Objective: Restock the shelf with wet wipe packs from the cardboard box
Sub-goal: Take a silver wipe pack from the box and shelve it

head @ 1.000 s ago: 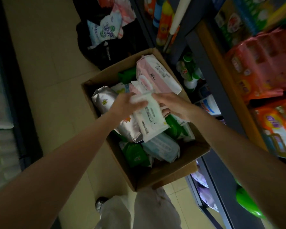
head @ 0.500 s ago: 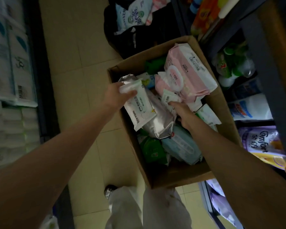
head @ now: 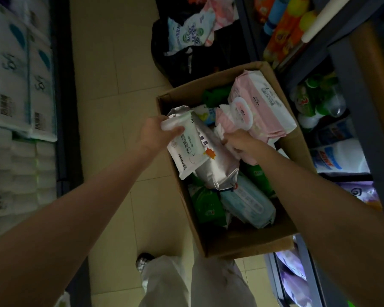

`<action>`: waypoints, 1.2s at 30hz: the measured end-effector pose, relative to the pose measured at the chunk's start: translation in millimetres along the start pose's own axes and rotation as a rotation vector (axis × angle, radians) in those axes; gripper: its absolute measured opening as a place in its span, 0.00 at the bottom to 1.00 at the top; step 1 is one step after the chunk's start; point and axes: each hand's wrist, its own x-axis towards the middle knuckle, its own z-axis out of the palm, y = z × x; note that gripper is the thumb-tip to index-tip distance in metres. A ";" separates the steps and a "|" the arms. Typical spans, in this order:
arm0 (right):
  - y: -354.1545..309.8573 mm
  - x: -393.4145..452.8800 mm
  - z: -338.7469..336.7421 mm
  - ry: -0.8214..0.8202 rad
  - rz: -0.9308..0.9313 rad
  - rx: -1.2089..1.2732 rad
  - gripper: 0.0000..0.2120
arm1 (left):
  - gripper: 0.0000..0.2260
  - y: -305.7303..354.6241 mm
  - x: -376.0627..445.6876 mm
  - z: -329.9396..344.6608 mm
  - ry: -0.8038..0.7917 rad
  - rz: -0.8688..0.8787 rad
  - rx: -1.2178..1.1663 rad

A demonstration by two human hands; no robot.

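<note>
An open cardboard box (head: 242,244) stands on the floor, filled with several wet wipe packs: pink (head: 262,105), silver (head: 217,167), pale blue (head: 248,202) and green (head: 208,207). My left hand (head: 155,132) grips a white baby wipes pack (head: 184,149) by its top end, above the box's left edge. Inside the box, my right hand (head: 242,144) closes its fingers on a small pink-and-white pack (head: 224,129) beside the big pink one. The shelf (head: 350,120) rises at the right.
Tissue packs (head: 18,69) stack on the left shelving. A black bag (head: 197,54) with more packs lies beyond the box. Bottles (head: 317,100) and detergent pouches (head: 339,156) fill the lower right shelves. Tiled floor runs between; my trouser legs (head: 186,282) are below.
The view shifted so the box sits lower. My right hand moved up from the box's middle to the small pink-and-white pack. My left hand still holds the white pack.
</note>
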 end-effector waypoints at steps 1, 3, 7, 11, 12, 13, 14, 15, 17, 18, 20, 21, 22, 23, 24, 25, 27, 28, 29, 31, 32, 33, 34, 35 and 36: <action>0.4 -0.8 -0.7 -0.028 0.030 0.020 0.10 | 0.14 -3.7 0.3 -1.2 0.007 -0.010 -0.010; -0.5 -2.1 1.3 -0.086 0.073 -0.016 0.14 | 0.14 -13.1 0.0 -0.4 0.002 -0.033 -0.014; -0.1 0.7 9.4 -0.065 0.003 -0.248 0.17 | 0.13 -25.1 -5.0 3.6 -0.013 -0.035 0.001; -33.6 -17.5 -11.9 0.156 -0.244 -0.490 0.13 | 0.12 -24.6 -7.1 -6.5 0.010 -0.058 -0.039; -50.0 -28.5 -22.1 0.187 -0.356 -0.424 0.10 | 0.12 -23.5 -8.0 -11.4 0.014 -0.078 -0.067; -68.7 -44.3 -30.2 0.229 -0.501 -0.375 0.08 | 0.12 -21.3 -10.5 -17.2 0.016 -0.102 -0.117; -90.1 -64.0 -34.6 0.275 -0.675 -0.395 0.07 | 0.11 -19.0 -13.4 -24.1 0.017 -0.136 -0.189; -111.8 -84.9 -34.5 0.310 -0.837 -0.447 0.06 | 0.10 -15.4 -16.8 -32.4 0.020 -0.172 -0.283; -149.4 -127.6 -18.8 0.336 -1.116 -0.618 0.07 | 0.11 -8.0 -22.0 -54.3 0.043 -0.246 -0.475; -163.8 -145.3 -5.8 0.357 -1.213 -0.752 0.09 | 0.11 -3.8 -25.0 -68.3 0.067 -0.264 -0.556; -183.6 -182.4 18.4 0.345 -1.371 -0.911 0.14 | 0.07 5.5 -36.4 -101.6 0.131 -0.231 -0.684; -192.4 -200.3 28.4 0.272 -1.406 -0.878 0.16 | 0.04 8.7 -45.0 -120.1 0.162 -0.179 -0.717; -203.8 -217.2 35.8 0.146 -1.379 -0.772 0.17 | 0.03 9.6 -55.5 -139.4 0.191 -0.116 -0.720; -216.2 -231.6 41.9 0.033 -1.328 -0.638 0.18 | 0.07 7.1 -66.5 -159.2 0.216 -0.060 -0.704; -229.7 -243.0 48.4 -0.035 -1.280 -0.547 0.19 | 0.09 3.3 -78.3 -179.1 0.228 -0.018 -0.690; -243.0 -255.5 56.6 -0.063 -1.258 -0.513 0.22 | 0.11 -1.2 -89.5 -198.7 0.229 0.011 -0.683; -267.9 -274.8 78.7 -0.027 -1.251 -0.575 0.30 | 0.12 -9.5 -111.5 -236.9 0.234 0.060 -0.686; -281.3 -282.9 93.7 0.017 -1.237 -0.610 0.35 | 0.12 -13.2 -123.2 -257.1 0.248 0.081 -0.688; -294.0 -295.0 109.0 0.031 -1.206 -0.612 0.39 | 0.12 -16.9 -135.6 -277.2 0.269 0.101 -0.685; -318.6 -320.7 141.4 -0.079 -1.130 -0.501 0.41 | 0.12 -28.4 -164.0 -320.2 0.309 0.151 -0.687; -329.8 -335.3 158.8 -0.135 -1.111 -0.422 0.37 | 0.11 -35.4 -179.8 -342.5 0.320 0.180 -0.685; -339.2 -353.4 175.8 -0.161 -1.100 -0.357 0.31 | 0.09 -45.0 -195.6 -365.2 0.331 0.206 -0.674; -348.5 -370.3 192.6 -0.172 -1.099 -0.286 0.27 | 0.07 -54.7 -213.8 -387.9 0.347 0.221 -0.658; -358.1 -386.8 209.7 -0.170 -1.108 -0.218 0.25 | 0.05 -65.6 -233.1 -410.9 0.371 0.226 -0.644; -369.2 -403.2 227.0 -0.164 -1.120 -0.146 0.23 | 0.04 -77.5 -253.8 -434.3 0.408 0.223 -0.636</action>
